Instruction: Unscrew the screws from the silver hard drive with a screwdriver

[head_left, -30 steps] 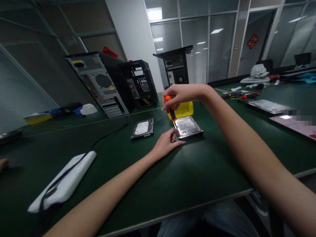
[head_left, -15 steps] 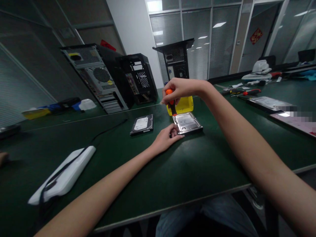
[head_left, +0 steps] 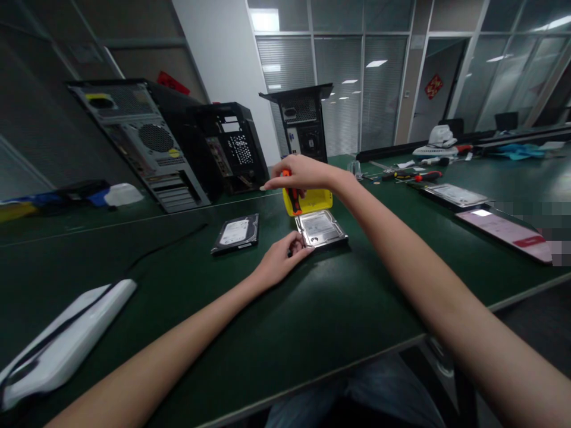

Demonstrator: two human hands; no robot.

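My right hand (head_left: 301, 173) is closed around the orange and black handle of a screwdriver (head_left: 294, 204), its thumb side pointing left. The screwdriver stands nearly upright, tip down at the far left part of a silver hard drive (head_left: 322, 228); the exact contact point is too small to make out. My left hand (head_left: 285, 252) grips the near left corner of this drive, fingers curled at its side and thumb along the front edge. Behind the drive is a yellow tray (head_left: 322, 198), partly covered by my right hand. Another hard drive (head_left: 236, 233) lies flat to the left.
Computer cases (head_left: 151, 142) stand at the back left, and another tower (head_left: 307, 128) behind my right hand. A white power strip (head_left: 75, 339) with a black cable lies front left. At right are a further hard drive (head_left: 457, 195), a pink phone-like slab (head_left: 504, 232) and red-handled tools (head_left: 428, 176).
The view has turned to the right, shifting everything leftward. My right hand has changed its hold on the screwdriver handle, with the thumb now stretched further left. My left hand stays on the drive.
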